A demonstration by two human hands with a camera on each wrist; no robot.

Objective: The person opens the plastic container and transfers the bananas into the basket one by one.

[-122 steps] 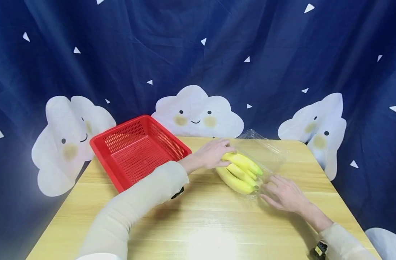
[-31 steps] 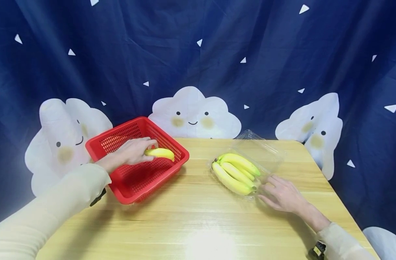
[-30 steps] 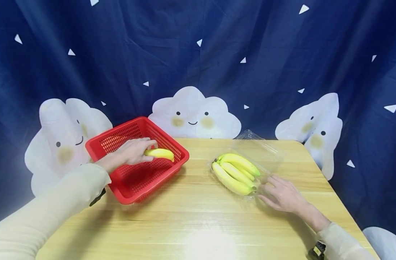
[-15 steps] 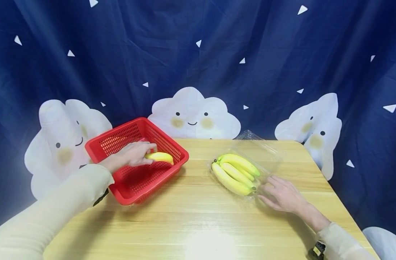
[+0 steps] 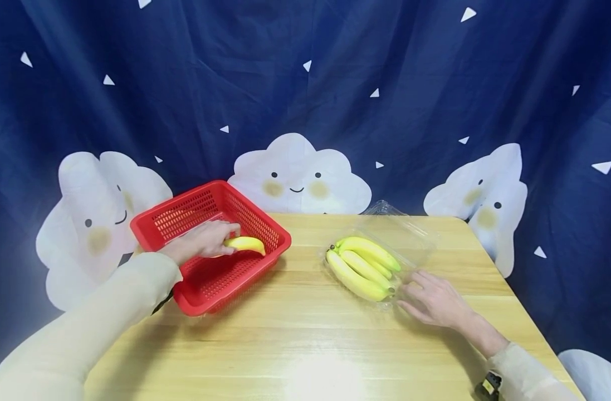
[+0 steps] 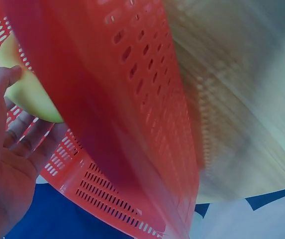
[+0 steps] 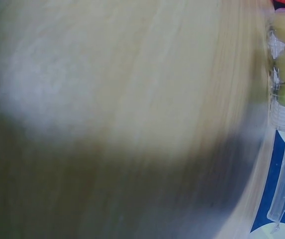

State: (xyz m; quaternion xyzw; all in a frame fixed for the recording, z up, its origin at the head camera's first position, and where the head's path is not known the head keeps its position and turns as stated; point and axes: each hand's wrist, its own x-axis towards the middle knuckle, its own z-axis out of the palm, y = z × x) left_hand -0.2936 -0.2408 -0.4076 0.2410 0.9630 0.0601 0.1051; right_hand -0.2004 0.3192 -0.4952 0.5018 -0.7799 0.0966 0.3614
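Note:
My left hand [image 5: 211,238] is inside the red plastic basket [image 5: 272,225], holding a yellow banana [image 5: 249,244] low over its slotted bottom. In the left wrist view the thumb [image 6: 8,75] lies on the banana [image 6: 31,97], the fingers on its other side; the basket's wall hides part of the fruit. On the right, several bananas [image 5: 359,270] lie in a clear plastic clamshell container [image 5: 385,306] with its lid folded back. My right hand [image 5: 434,299] grips the container's right edge with bent fingers. The right wrist view leaves this hand out.
The wooden table [image 5: 305,334] carries both containers, basket at left, clamshell at right. The clear lid [image 5: 405,231] reaches toward the back edge. A dark blue curtain [image 5: 265,67] with cloud prints hangs directly behind the table.
My left hand has taken one banana from the clamshell and carried it left into the basket, then lowered it slightly. The right hand has stayed at the container's edge.

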